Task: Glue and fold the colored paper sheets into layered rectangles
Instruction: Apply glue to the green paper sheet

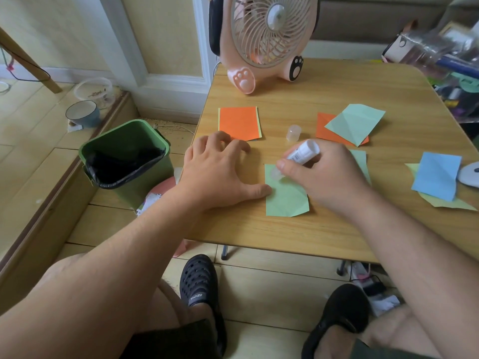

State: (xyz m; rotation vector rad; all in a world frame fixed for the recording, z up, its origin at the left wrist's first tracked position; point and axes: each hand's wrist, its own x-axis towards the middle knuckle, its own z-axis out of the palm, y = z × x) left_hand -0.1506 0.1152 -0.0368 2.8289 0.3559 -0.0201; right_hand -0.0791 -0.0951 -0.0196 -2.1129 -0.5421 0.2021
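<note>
On the floor at the far left a blue cup [82,113] stands near a clear round container [93,91], and closer to the table a green bin [126,156] lined with a black bag sits just beside the table's left edge. The wooden table [324,234] carries a pink fan [267,40] at its back edge. In front of the fan, toward the left, an orange sheet [239,123] lies flat on a yellow one whose edges show along its sides. Below it the left hand [220,172] rests on the table with fingers spread and relaxed, gripping nothing, its thumb pressing the left edge of a light green sheet [286,196] that lies near the front edge. The right hand [326,174] grasps a white glue stick [302,150], tilted with its tip down on the upper left part of that green sheet; the hand covers the sheet's right side. Just behind the glue stick a clear cap [293,132] stands upright on the table. To the right of the cap a creased pale green sheet [355,123] lies skewed over a 2nd orange sheet [327,126]. Farther right, a blue sheet [436,176] lies on a pale yellow one [445,202], touching a white object [470,174] at the frame's edge. Under the table, 2 black shoes [198,279] show on the floor.
</note>
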